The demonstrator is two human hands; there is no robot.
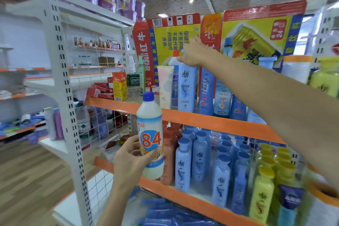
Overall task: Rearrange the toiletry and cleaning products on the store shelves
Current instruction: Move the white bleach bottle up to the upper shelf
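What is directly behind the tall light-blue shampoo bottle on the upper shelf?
Behind the shampoo bottle stands a white bottle with an orange cap, then Red Bull cartons. Its lower part is hidden.

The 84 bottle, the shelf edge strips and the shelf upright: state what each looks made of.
84 bottle: translucent whitish plastic, probably; pale liquid shows through, blue cap, glossy printed label.
Shelf edge strips: orange, smooth, likely plastic or painted metal.
Shelf upright: white painted metal, judging by its punched slots.

Bright ceiling lights [191, 0]; blurred, bowed edges; soft focus
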